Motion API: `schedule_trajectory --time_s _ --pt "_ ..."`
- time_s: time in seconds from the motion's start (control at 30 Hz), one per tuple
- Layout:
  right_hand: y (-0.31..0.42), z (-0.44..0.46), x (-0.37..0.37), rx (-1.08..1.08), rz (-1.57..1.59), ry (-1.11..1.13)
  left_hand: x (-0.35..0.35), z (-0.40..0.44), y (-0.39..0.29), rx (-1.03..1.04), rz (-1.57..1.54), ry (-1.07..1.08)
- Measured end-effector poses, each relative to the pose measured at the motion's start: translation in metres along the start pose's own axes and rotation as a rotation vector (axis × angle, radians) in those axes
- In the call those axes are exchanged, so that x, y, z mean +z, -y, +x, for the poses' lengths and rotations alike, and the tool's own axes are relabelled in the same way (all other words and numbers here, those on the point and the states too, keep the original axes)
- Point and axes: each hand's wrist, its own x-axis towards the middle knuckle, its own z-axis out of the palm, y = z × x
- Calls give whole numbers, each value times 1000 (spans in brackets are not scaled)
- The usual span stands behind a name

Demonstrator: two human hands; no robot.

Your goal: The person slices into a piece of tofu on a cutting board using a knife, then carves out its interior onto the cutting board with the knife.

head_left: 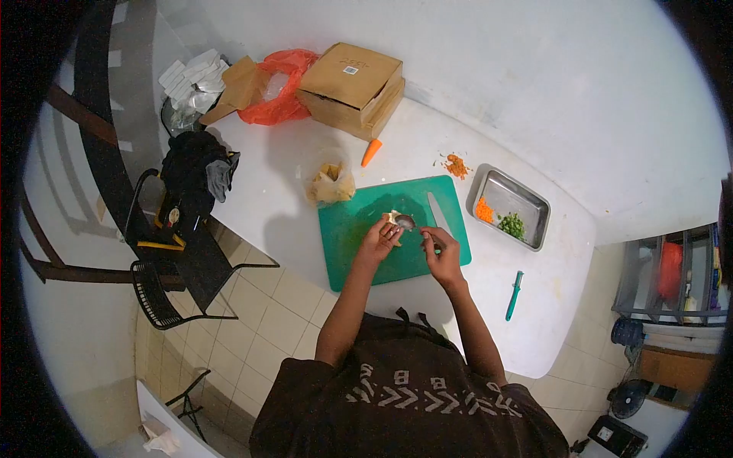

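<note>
Head view: the left hand (378, 240) is partly curled, its fingertips pinching a tan piece (392, 217). The right hand (443, 253) is closed in a pinch on the handle of a spoon (405, 222), its bowl right at the piece; whether they touch, I cannot tell. Both hands are above the green board (343, 244). From the board's middle, a knife (438, 211) lies on it at 2 o'clock, a bag (331, 185) of tan pieces sits at 10, a carrot (371, 153) between 11 and 12, the tray (521, 192) near 3, and a peeler (515, 296) at 4. Inside the tray, orange bits (484, 210) lie at 9, chopped greens (511, 225) at 6.
</note>
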Motion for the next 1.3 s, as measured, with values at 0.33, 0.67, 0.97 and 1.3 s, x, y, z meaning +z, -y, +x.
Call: schedule_trajectory --time_s 0.33,0.67,0.97,1.3 --pt "-14 -3 -4 -379 -371 39 12 -9 3 71 77 0" --pt "-25 -1 -5 -529 -444 108 14 -7 2 28 158 -40" --pt "-23 -3 14 -408 -306 -45 16 -10 5 105 199 21" --pt "-29 4 21 92 128 -112 22 -15 5 209 275 -37"
